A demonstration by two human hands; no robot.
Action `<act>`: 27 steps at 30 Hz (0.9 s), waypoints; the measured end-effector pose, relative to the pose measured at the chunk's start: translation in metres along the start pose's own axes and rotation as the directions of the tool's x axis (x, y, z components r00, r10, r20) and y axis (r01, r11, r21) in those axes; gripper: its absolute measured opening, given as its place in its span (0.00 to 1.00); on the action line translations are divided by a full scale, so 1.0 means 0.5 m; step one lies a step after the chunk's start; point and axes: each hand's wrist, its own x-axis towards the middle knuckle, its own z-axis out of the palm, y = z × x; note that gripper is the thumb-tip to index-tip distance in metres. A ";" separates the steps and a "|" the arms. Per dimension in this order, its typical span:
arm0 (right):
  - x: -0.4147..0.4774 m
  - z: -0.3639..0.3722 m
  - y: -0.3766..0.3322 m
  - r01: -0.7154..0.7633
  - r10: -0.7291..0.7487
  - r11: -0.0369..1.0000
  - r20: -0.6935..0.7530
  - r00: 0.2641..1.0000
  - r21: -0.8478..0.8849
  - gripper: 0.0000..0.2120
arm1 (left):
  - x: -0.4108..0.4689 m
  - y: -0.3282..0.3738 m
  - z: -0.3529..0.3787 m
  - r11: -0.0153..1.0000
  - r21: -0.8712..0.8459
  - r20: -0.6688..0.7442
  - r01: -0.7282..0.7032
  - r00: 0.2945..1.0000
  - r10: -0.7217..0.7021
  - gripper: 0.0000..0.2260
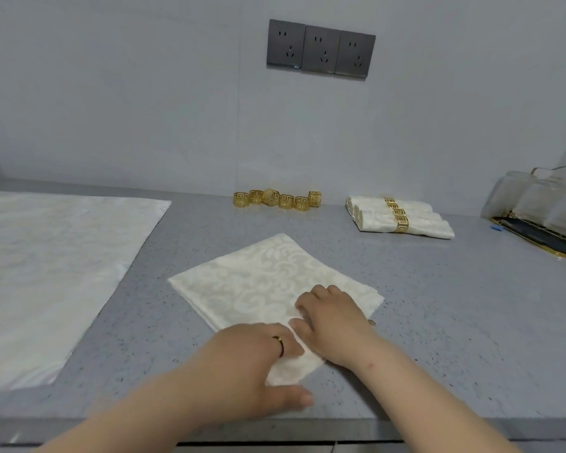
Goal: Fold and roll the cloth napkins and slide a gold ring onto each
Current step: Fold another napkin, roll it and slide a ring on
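Observation:
A cream patterned napkin (262,282), folded into a square, lies on the grey counter (455,322) with one corner pointing at me. My left hand (252,364) lies over that near corner, fingers curled round the cloth and thumb on the counter. My right hand (327,318) presses on the napkin's right side, fingers bent onto the cloth. Several gold rings (276,200) stand in a row by the wall. Three rolled napkins (402,219) with gold rings on them lie to the right of the row.
A stack of flat cream napkins (46,273) covers the counter's left part. At the far right a black tray with a gold rim (543,243) holds upturned glasses (543,197). Wall sockets (321,49) sit above. The counter's front edge runs just below my forearms.

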 end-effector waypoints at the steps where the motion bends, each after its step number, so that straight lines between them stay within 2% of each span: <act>1: -0.009 -0.002 -0.001 -0.008 0.008 0.999 -0.001 1.000 -0.046 0.20 | -0.003 -0.005 0.007 1.000 0.004 -0.005 0.003 1.000 -0.003 0.51; 4: -0.038 -0.007 0.001 -0.015 0.014 0.992 -0.005 1.000 -0.125 0.23 | -0.026 -0.032 0.016 0.999 -0.032 -0.032 0.029 0.999 -0.030 0.54; 5: -0.049 -0.007 0.002 -0.010 0.009 0.991 -0.004 1.000 -0.134 0.26 | -0.037 -0.039 0.017 0.998 -0.062 -0.029 0.033 0.999 -0.035 0.54; 7: -0.069 -0.009 0.005 0.024 -0.023 0.992 0.005 1.000 -0.124 0.40 | -0.059 -0.048 0.016 0.994 -0.103 -0.020 0.033 0.999 -0.035 0.53; 9: -0.089 -0.014 0.004 0.049 -0.048 0.998 0.037 0.998 -0.028 0.50 | -0.078 -0.057 0.010 0.991 -0.129 -0.007 0.043 0.999 -0.045 0.51; 11: -0.108 -0.027 0.000 0.061 -0.067 0.993 0.059 0.996 0.099 0.53 | -0.090 -0.062 0.002 0.985 -0.164 0.017 0.048 0.999 -0.046 0.47; 13: -0.129 -0.040 -0.004 0.092 -0.106 0.985 0.089 0.990 0.146 0.52 | -0.102 -0.068 0.003 0.987 -0.156 0.020 0.030 0.999 -0.028 0.40; 16: -0.166 -0.053 -0.004 0.139 -0.164 0.979 0.163 0.973 0.152 0.48 | -0.121 -0.080 0.011 0.985 -0.172 -0.053 -0.005 0.999 -0.004 0.26; 18: -0.191 -0.046 -0.005 0.245 -0.244 0.970 0.072 0.967 0.000 0.38 | -0.134 -0.086 0.021 0.992 -0.121 -0.130 -0.020 0.992 0.004 0.23; 20: -0.204 -0.039 -0.002 0.233 -0.228 0.970 0.072 0.971 -0.070 0.29 | -0.148 -0.086 0.026 0.995 -0.092 -0.195 -0.037 0.981 0.019 0.19; 24: -0.216 -0.023 0.014 0.269 -0.267 0.962 0.047 0.963 -0.044 0.24 | -0.156 -0.088 0.034 0.980 -0.192 -0.295 -0.048 0.955 -0.011 0.16; 27: -0.218 -0.027 0.028 0.254 -0.258 0.963 -0.042 0.965 -0.094 0.21 | -0.156 -0.087 0.037 0.965 -0.262 -0.315 -0.011 0.946 -0.074 0.18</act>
